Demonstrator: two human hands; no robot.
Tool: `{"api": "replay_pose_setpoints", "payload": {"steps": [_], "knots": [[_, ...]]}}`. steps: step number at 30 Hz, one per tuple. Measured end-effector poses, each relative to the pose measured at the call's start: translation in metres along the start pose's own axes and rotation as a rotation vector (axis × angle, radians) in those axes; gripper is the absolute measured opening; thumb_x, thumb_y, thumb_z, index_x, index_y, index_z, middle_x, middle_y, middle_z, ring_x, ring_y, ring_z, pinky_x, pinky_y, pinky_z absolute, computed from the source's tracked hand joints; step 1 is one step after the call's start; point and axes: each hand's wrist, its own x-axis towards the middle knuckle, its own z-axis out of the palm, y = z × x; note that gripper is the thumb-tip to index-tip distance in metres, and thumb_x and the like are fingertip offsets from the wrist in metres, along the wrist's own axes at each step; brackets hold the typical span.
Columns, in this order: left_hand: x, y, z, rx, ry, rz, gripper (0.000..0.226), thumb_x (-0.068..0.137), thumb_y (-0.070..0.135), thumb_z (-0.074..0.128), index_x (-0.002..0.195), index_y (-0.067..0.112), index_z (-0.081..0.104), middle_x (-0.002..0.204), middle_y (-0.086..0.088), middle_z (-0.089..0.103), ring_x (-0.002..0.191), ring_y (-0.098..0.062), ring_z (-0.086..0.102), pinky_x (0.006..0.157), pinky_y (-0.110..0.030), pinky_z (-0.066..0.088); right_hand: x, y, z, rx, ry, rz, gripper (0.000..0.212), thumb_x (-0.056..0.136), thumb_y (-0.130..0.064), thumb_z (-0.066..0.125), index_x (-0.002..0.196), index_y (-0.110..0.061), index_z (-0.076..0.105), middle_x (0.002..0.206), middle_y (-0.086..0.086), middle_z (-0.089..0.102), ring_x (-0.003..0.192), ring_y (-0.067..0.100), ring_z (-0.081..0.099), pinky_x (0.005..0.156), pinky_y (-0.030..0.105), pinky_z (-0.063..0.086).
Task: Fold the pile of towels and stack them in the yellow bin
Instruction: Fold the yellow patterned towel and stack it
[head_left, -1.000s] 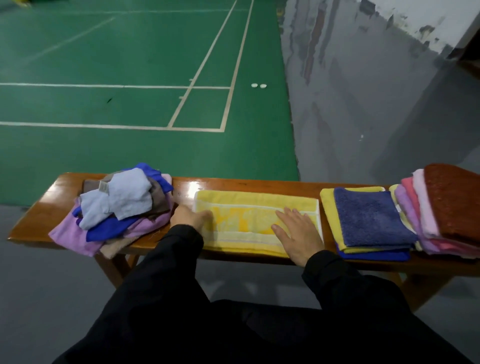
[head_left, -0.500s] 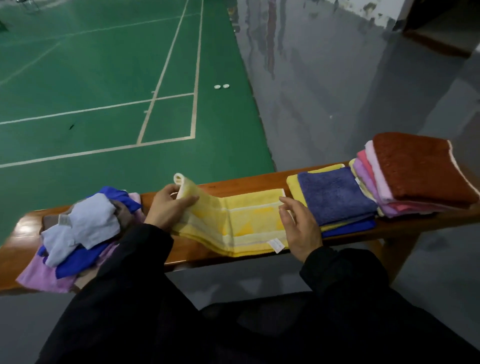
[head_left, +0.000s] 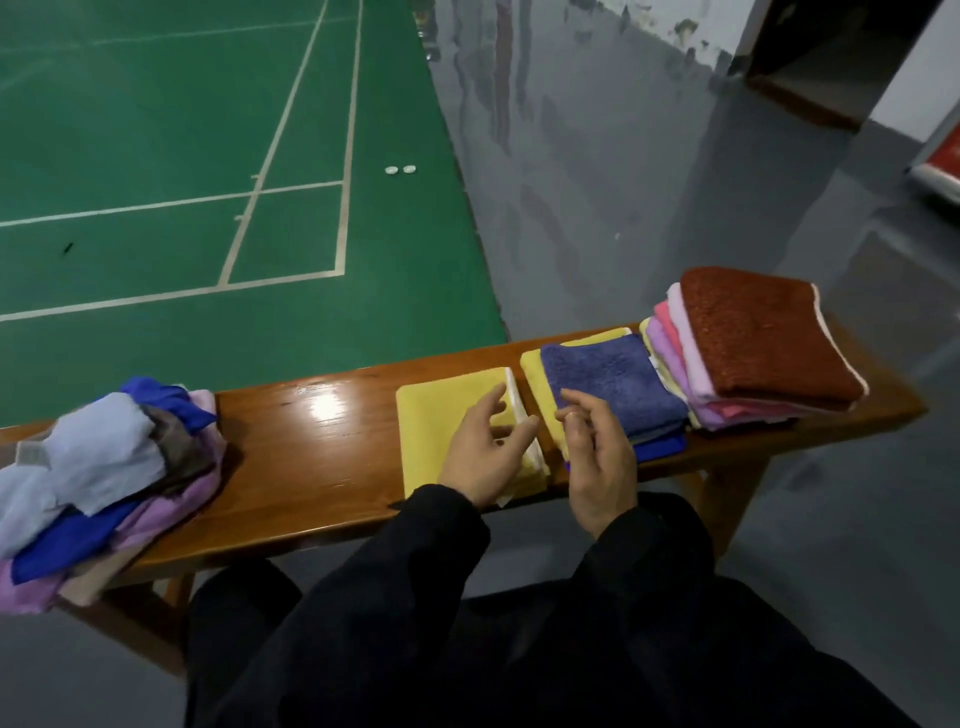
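The folded yellow towel (head_left: 447, 421) lies on the desk (head_left: 311, 447). The left hand (head_left: 480, 457) rests on it, grip loose; the right hand (head_left: 597, 462) hovers beside, fingers relaxed, holding nothing.

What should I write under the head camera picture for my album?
Two hands hover over a folded yellow towel on a wooden bench.

Two hands (head_left: 485, 452), three towel heaps (head_left: 98, 467), perhaps.

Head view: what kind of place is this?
Likely an indoor sports hall: a green court floor with white boundary lines, grey concrete surround, and a wooden bench.
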Motion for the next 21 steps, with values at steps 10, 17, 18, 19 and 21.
{"api": "replay_pose_setpoints", "payload": {"steps": [10,17,18,19,21], "knots": [[0.0,-0.053,-0.06,-0.113,0.367,-0.412,0.055,0.088,0.03,0.074,0.133,0.007,0.052,0.119,-0.002,0.06,0.105,-0.022,0.06,0.091,-0.038,0.053,-0.006,0.011,0.034,-0.505,-0.559,-0.219,0.023,0.096,-0.021,0.057,0.114,-0.021,0.072,0.119,-0.004,0.065,0.111,0.019,0.06,0.094,0.036,0.05],[-0.004,-0.014,-0.052,-0.745,0.113,-0.612,0.046,0.078,0.009,0.08,0.119,-0.002,0.061,0.108,-0.025,0.072,0.093,-0.042,0.072,0.07,-0.051,0.061,-0.009,0.004,0.041,-0.517,-0.567,-0.075,0.02,0.094,-0.015,0.059,0.11,-0.017,0.07,0.115,-0.001,0.066,0.108,0.023,0.061,0.091,0.036,0.05],[-0.008,-0.007,-0.052,-0.757,0.105,-0.561,0.044,0.08,0.003,0.076,0.12,-0.004,0.061,0.107,-0.027,0.072,0.093,-0.044,0.071,0.071,-0.054,0.061,-0.006,-0.002,0.039,-0.411,-0.521,0.014,0.019,0.096,-0.019,0.06,0.112,-0.018,0.07,0.114,-0.002,0.068,0.107,0.02,0.063,0.091,0.034,0.05],[-0.012,0.003,-0.052,-0.777,0.089,-0.494,0.043,0.081,-0.001,0.072,0.122,-0.006,0.061,0.108,-0.028,0.072,0.095,-0.046,0.071,0.074,-0.057,0.061,-0.001,-0.013,0.035,-0.267,-0.455,0.102,0.022,0.096,-0.026,0.064,0.116,-0.02,0.069,0.115,-0.005,0.07,0.108,0.015,0.064,0.093,0.032,0.051],[-0.018,0.023,-0.054,-0.84,0.049,-0.362,0.038,0.085,-0.006,0.066,0.123,-0.008,0.06,0.11,-0.029,0.071,0.099,-0.045,0.07,0.081,-0.058,0.06,0.012,-0.033,0.03,0.099,-0.359,0.291,0.05,0.086,-0.044,0.073,0.13,-0.021,0.061,0.123,-0.009,0.068,0.114,0.006,0.063,0.1,0.029,0.052]]}}
